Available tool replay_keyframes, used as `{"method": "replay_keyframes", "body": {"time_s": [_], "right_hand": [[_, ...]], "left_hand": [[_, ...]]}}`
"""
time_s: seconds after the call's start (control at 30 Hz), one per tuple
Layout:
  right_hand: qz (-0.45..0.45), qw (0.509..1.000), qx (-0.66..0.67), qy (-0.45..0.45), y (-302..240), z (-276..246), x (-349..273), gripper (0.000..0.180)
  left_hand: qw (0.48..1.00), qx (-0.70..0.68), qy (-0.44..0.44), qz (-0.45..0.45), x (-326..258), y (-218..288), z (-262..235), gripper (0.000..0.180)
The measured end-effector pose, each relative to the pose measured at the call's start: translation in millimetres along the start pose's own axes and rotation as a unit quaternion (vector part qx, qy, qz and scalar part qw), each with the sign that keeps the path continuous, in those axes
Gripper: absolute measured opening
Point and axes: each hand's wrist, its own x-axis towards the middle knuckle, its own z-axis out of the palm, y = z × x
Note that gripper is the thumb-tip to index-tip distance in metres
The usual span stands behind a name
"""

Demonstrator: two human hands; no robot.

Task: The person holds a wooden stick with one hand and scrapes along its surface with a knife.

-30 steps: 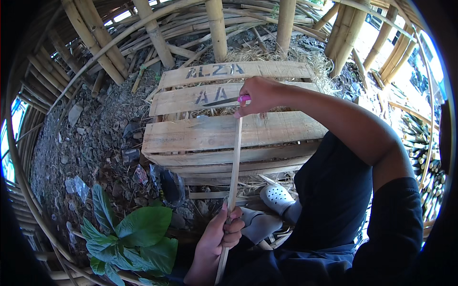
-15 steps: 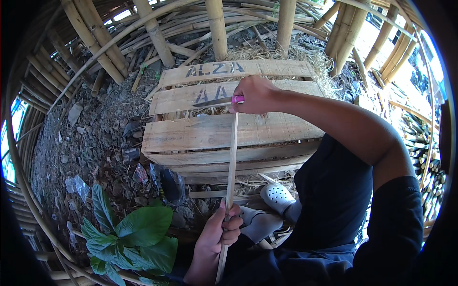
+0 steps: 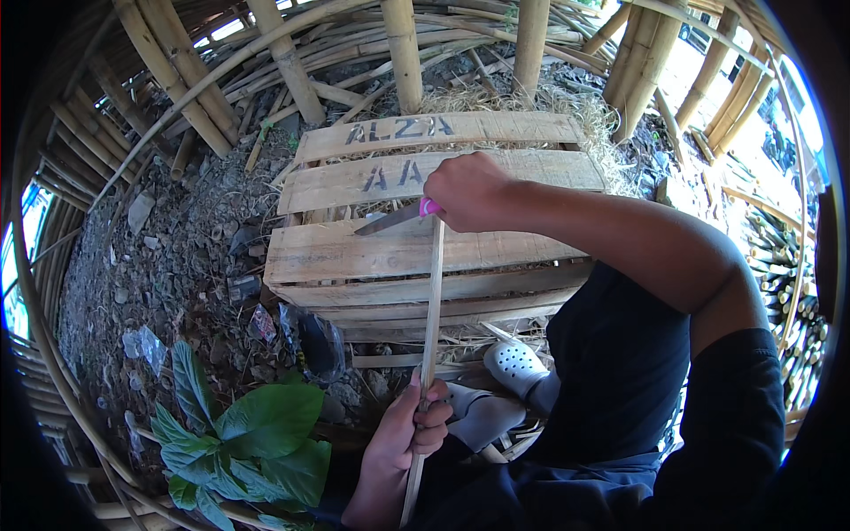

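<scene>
Head view: knife edge meets a bamboo strip at centre frame.
Right hand (image 3: 469,190) clenches the pink-handled knife (image 3: 398,216); left hand (image 3: 416,429) grips the bamboo strip (image 3: 431,292) low, steadying it over the wooden crate (image 3: 354,257).

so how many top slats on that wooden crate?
3 on the crate: far slat by the bamboo posts, middle slat beyond the right hand, near slat under the knife. Side boards not counted.

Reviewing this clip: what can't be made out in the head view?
- Knife: handle almost fully hidden inside the right hand.
- Bamboo strip: top end hidden behind the right hand; part covered by the left hand.
- Crate interior: hidden by its slats.
- White clog: partly covered by dark clothing.
</scene>
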Motion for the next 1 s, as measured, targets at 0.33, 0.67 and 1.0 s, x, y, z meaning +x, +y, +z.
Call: {"method": "replay_keyframes", "body": {"time_s": [0.33,0.67,1.0], "right_hand": [[-0.025,0.996,-0.073,-0.046,1.6,-8.6,-1.4,0.015],[0.076,0.980,0.181,-0.041,18.9,-12.5,0.6,0.020],[0.143,0.945,0.292,-0.020,12.5,-22.2,3.0,0.024]], "left_hand": [[0.996,-0.071,-0.046,-0.016,1.6,-2.1,-3.5,0.039],[1.000,-0.009,-0.028,0.003,-0.4,-0.2,0.5,0.039],[0.999,0.016,-0.016,0.029,-2.0,1.2,2.8,0.037]]}}
